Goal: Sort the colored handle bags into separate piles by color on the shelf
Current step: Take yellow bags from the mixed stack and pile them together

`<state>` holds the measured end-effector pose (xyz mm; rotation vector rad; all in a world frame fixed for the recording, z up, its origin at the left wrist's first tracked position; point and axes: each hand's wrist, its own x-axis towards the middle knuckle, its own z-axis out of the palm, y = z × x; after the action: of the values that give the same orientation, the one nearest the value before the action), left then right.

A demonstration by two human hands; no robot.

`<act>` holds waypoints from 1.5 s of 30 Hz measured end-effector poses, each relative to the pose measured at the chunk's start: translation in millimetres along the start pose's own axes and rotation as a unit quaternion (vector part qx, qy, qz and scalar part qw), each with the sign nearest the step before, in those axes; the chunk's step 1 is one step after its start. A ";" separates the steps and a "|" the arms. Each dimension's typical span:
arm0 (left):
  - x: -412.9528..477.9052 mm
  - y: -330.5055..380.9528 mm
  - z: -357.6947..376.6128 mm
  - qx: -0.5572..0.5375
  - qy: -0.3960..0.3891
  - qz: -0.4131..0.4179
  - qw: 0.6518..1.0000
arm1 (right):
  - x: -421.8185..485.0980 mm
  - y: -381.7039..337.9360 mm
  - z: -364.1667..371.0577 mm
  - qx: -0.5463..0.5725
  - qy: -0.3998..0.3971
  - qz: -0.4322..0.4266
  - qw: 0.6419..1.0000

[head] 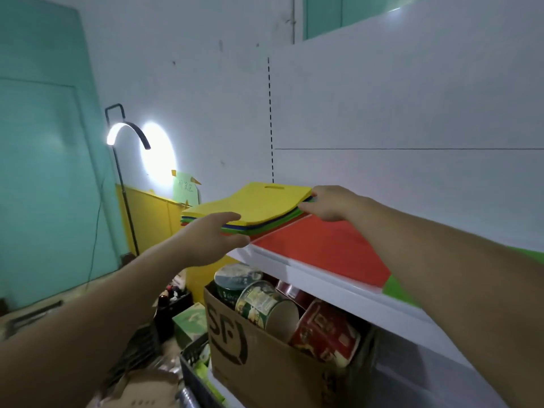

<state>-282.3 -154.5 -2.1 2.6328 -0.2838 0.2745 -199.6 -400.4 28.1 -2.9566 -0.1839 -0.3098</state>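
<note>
Left hand (210, 240) and right hand (329, 203) hold the mixed stack (266, 228) by opposite edges.

The left hand grips the stack's near corner, thumb on top and fingers curled beneath. The right hand pinches the stack's far-side edge, though I cannot tell how many layers it has caught. Holding both sides seems meant to steady the floppy sheets while the top one is peeled off. That top one is a yellow bag (256, 203), flat and felt-like, with a slot handle cut near its back edge. Green, blue and red edges show beneath it. Just right of the stack a red bag (323, 254) lies alone on the white shelf (338, 288), with a strip of green bag (396, 287) beyond it.
</note>
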 end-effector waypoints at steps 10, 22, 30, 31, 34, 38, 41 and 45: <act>92.5 -49.6 -10.9 0.006 0.027 -0.019 0.999 | 105.4 -16.3 30.8 -0.010 -0.026 -0.007 1.000; 198.5 -114.9 -11.4 0.006 -0.033 0.058 0.998 | 155.1 -27.3 51.4 -0.072 -0.029 0.089 0.993; 261.4 -160.6 -18.3 0.042 -0.094 0.156 0.982 | 164.7 -56.7 72.2 -0.063 0.012 0.232 0.971; 266.9 -163.6 -16.3 0.047 -0.105 0.163 0.980 | 164.1 -59.0 75.0 -0.058 0.023 0.250 0.966; 276.6 -169.1 -6.4 0.067 -0.157 0.171 0.970 | 159.0 -63.1 84.2 -0.042 0.040 0.284 0.957; 281.9 -171.1 3.1 0.056 -0.182 0.181 0.965 | 151.9 -68.0 94.3 -0.025 0.096 0.310 0.946; 281.7 -171.2 5.4 0.057 -0.179 0.187 0.964 | 147.8 -76.2 97.4 -0.025 0.130 0.308 0.942; 278.7 -172.8 7.7 0.051 -0.178 0.183 0.966 | 145.2 -80.6 98.6 0.003 0.170 0.262 0.950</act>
<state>28.5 -50.7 -16.7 2.7062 -0.9024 -0.0731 -50.6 -289.1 -23.9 -2.7445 0.6264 -0.7168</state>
